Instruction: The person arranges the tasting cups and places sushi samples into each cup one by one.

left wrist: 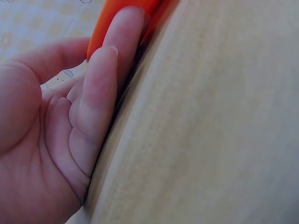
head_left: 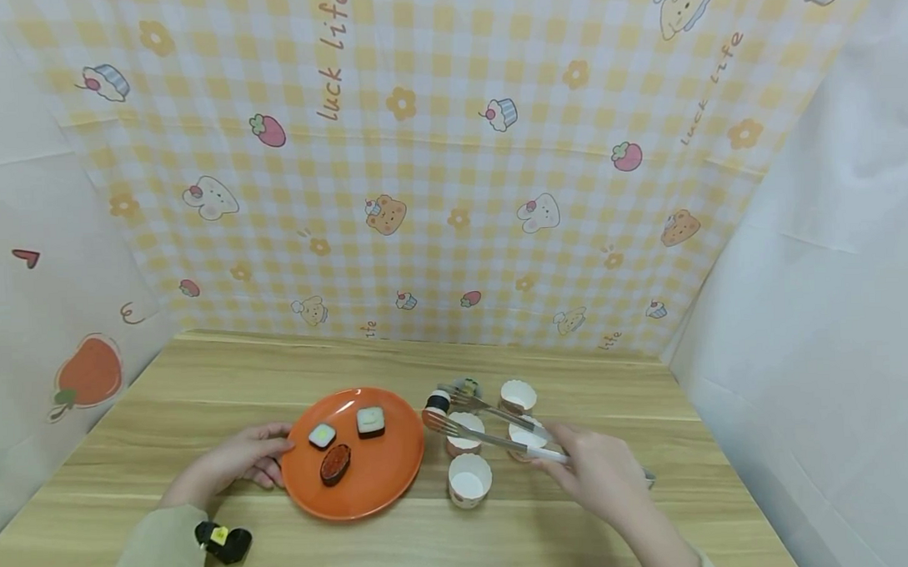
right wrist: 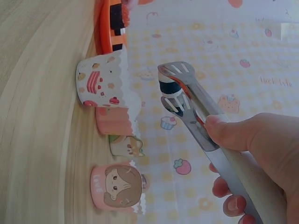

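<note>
**Plate (head_left: 389,469) pinched, tongs (right wrist: 236,175) clasped**

On the wooden surface (head_left: 404,560), the left grip (head_left: 246,458) closes on the orange plate's rim, gapped only by its thickness. The right grip (head_left: 599,470) wraps fully round the tongs; near the paper cups (right wrist: 99,79), their slotted tips clasp a raised sushi roll (head_left: 437,403).

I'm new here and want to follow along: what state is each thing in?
Orange plate: right side up, loaded.
Red-topped sushi: lying on the plate.
Two pale-topped sushi: lying on the plate.
Banded sushi: raised, pinched in the tongs.
Tongs: closed on that sushi.
Nearest paper cup: upright, nothing visible inside.
Other paper cups: upright, contents partly hidden.
Left hand: gripping the plate's rim.
Right hand: gripping the tongs.
</note>
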`<state>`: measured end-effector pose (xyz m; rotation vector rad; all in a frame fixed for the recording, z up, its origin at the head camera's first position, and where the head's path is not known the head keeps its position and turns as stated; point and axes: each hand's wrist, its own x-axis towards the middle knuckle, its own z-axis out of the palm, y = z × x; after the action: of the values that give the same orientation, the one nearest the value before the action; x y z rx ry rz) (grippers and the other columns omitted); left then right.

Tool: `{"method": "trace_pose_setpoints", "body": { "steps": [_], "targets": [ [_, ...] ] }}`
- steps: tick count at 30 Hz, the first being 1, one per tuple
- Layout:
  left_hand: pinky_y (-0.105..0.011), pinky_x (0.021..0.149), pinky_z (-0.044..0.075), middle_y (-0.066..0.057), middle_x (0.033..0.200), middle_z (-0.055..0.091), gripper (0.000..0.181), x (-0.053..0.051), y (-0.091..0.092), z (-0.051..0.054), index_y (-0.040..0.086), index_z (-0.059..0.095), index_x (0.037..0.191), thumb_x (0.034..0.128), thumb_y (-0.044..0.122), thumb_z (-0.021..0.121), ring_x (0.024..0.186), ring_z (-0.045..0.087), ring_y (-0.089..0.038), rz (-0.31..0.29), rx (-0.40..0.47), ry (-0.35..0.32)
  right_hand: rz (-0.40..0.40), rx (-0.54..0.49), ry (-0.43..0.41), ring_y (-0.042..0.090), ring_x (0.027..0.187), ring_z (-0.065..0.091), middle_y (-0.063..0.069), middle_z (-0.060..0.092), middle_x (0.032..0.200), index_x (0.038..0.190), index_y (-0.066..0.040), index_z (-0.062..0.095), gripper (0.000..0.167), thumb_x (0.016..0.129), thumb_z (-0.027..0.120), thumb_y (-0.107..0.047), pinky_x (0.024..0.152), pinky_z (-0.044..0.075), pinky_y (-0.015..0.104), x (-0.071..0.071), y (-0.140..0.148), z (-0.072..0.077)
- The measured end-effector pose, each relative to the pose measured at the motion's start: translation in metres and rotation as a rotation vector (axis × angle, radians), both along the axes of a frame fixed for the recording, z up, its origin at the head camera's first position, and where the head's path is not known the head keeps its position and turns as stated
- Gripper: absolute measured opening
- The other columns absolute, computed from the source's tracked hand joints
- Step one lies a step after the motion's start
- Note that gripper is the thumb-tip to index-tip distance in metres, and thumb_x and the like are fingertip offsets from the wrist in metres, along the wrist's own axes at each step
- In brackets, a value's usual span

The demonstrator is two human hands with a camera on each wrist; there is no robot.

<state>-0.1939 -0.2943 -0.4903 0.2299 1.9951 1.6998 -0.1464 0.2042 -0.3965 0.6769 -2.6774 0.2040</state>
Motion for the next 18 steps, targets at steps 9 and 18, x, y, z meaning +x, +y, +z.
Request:
{"method": "trace_pose_setpoints", "body": {
  "steps": [9,18],
  "targets": [
    [-0.032,0.059,0.056,-0.013,0.077,0.065,0.057,0.0,-0.001,0.0,-0.019,0.025,0.136,0.0996,0.018,0.049,0.064,0.064,-0.019,0.001,-0.003,-0.003,-0.057,-0.044,-0.055,-0.003,0.045,0.038,-0.006,0.065,0.069,0.111,-0.012,0.069,0.047,0.078,0.076,-0.046,0.042,0.036,0.017,0.001,0.009,0.003],
    [-0.032,0.059,0.056,-0.013,0.077,0.065,0.057,0.0,0.0,0.0,-0.019,0.025,0.137,0.0999,0.018,0.049,0.064,0.064,-0.019,0.004,-0.008,-0.002,-0.123,-0.044,-0.061,0.001,0.045,0.038,-0.013,0.056,0.061,0.112,-0.016,0.069,0.047,0.078,0.075,-0.048,0.041,0.034,0.021,0.003,0.018,0.004]
  ]
}}
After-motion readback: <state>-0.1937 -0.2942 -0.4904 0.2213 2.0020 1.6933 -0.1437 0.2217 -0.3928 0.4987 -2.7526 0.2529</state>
